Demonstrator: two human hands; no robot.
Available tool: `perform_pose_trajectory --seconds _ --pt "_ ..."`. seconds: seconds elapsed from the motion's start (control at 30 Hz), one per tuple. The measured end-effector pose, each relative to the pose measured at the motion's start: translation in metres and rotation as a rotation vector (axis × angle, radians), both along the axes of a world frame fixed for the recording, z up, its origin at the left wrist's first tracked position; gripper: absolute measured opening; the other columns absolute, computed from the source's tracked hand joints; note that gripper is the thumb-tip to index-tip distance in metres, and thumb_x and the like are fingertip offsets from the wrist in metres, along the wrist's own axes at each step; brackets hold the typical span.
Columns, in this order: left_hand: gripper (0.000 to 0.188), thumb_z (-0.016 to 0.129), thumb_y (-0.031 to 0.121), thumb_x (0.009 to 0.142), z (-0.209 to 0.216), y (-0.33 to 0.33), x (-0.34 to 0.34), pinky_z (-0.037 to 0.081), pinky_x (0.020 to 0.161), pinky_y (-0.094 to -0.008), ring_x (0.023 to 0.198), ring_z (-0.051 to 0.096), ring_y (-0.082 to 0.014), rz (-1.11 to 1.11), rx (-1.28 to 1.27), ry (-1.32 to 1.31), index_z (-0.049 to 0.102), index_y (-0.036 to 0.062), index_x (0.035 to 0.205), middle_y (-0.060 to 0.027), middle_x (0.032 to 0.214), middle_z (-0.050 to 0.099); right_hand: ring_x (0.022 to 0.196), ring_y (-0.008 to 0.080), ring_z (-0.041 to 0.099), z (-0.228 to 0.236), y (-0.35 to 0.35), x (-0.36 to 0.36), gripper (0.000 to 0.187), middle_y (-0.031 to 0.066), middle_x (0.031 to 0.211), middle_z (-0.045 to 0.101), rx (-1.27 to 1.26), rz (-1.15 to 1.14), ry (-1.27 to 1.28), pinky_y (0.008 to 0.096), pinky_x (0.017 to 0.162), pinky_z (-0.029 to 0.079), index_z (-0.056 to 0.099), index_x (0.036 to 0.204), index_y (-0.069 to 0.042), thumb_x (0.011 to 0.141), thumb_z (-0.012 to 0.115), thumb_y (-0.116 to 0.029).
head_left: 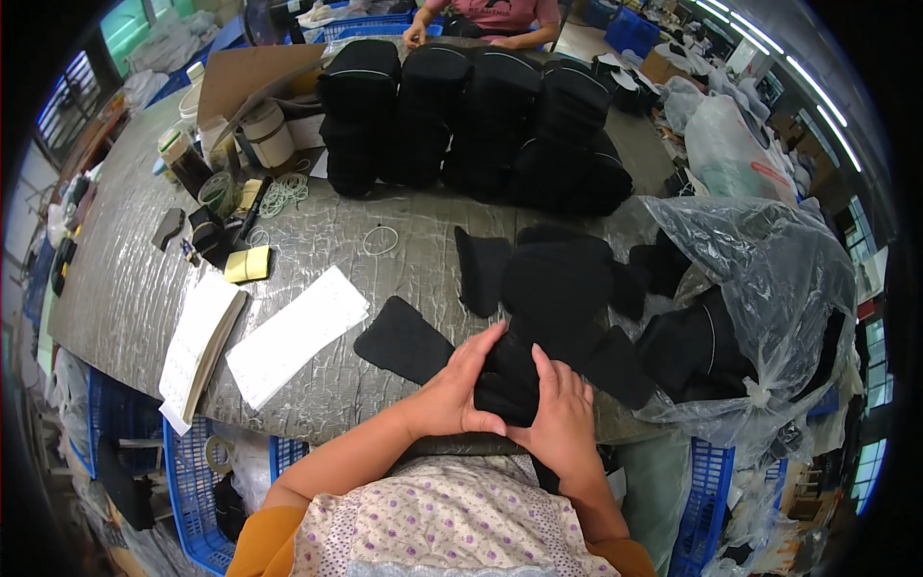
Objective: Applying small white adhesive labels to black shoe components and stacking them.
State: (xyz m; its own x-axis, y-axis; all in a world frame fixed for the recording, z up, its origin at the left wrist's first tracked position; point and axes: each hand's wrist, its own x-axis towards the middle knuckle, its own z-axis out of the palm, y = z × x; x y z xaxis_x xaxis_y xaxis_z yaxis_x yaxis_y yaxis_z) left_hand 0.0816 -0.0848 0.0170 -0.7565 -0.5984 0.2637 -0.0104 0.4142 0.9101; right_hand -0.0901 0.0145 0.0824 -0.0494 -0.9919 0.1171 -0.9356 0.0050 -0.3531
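At the table's near edge, my left hand and my right hand press in from both sides on a small stack of black fabric pieces. Left of the stack lies a flat black fabric piece, close to my left wrist. Beyond my fingers, loose black fabric pieces overlap one another, and a narrower black piece rests at their left. To my right, a clear plastic bag spills over more black fabric items, one with a thin light line along it.
Tall piles of black fabric items line the table's far side, with a person in pink behind. Papers, a notebook, a yellow pad, rubber bands and jars occupy the left. Blue crates stand below.
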Motion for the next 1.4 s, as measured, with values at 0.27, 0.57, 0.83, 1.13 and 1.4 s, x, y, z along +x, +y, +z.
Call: perform_pose_trajectory --seconds 0.27,0.57,0.83,1.13,1.4 --pt "0.091 0.075 0.012 0.08 0.013 0.005 -0.011 0.031 0.109 -0.041 0.13 0.04 -0.0319 0.02 -0.026 0.127 0.017 0.0023 0.149 -0.0189 0.137 0.043 0.1 0.0287 0.054 -0.006 0.002 0.006 0.095 0.0098 0.107 0.054 -0.052 -0.043 0.075 0.0444 0.087 0.037 0.035 0.142 -0.008 0.062 0.084 -0.024" --pt "0.088 0.074 0.018 0.079 0.027 0.006 0.005 0.036 0.104 -0.044 0.117 0.047 -0.0367 0.111 -0.146 0.169 0.02 0.0008 0.147 -0.0203 0.13 0.046 0.099 0.0337 0.061 0.006 -0.009 -0.001 0.09 0.0158 0.106 0.062 0.036 0.016 -0.141 0.0413 0.087 0.048 0.04 0.136 0.0 0.059 0.085 -0.012" --pt "0.03 0.058 0.002 0.086 0.017 -0.028 0.099 0.048 0.091 -0.0392 0.104 0.06 -0.0344 0.71 -0.011 -0.56 0.057 -0.0033 0.116 -0.021 0.106 0.063 0.111 0.0187 0.058 0.005 -0.078 0.021 0.064 0.0096 0.122 0.06 0.597 0.256 -1.493 0.0337 0.097 0.045 0.051 0.128 0.003 0.069 0.076 0.002" --pt "0.039 0.051 0.01 0.095 -0.007 0.008 0.121 0.04 0.103 -0.035 0.118 0.055 -0.0247 0.755 0.292 -0.158 0.049 -0.0008 0.132 -0.0161 0.126 0.058 0.103 0.0355 0.059 -0.04 -0.122 0.062 0.086 0.0218 0.119 0.054 0.212 0.317 -0.117 0.0394 0.092 0.048 0.052 0.127 0.006 0.061 0.085 -0.037" --pt "0.041 0.056 0.007 0.09 0.002 0.004 0.115 0.039 0.104 -0.0401 0.12 0.051 -0.0368 0.646 0.124 -0.223 0.048 0.0002 0.13 -0.0237 0.128 0.053 0.124 0.0383 0.049 -0.023 -0.078 0.028 0.092 0.0261 0.134 0.048 0.479 0.146 -0.45 0.0422 0.102 0.042 0.042 0.135 0.002 0.063 0.085 -0.033"
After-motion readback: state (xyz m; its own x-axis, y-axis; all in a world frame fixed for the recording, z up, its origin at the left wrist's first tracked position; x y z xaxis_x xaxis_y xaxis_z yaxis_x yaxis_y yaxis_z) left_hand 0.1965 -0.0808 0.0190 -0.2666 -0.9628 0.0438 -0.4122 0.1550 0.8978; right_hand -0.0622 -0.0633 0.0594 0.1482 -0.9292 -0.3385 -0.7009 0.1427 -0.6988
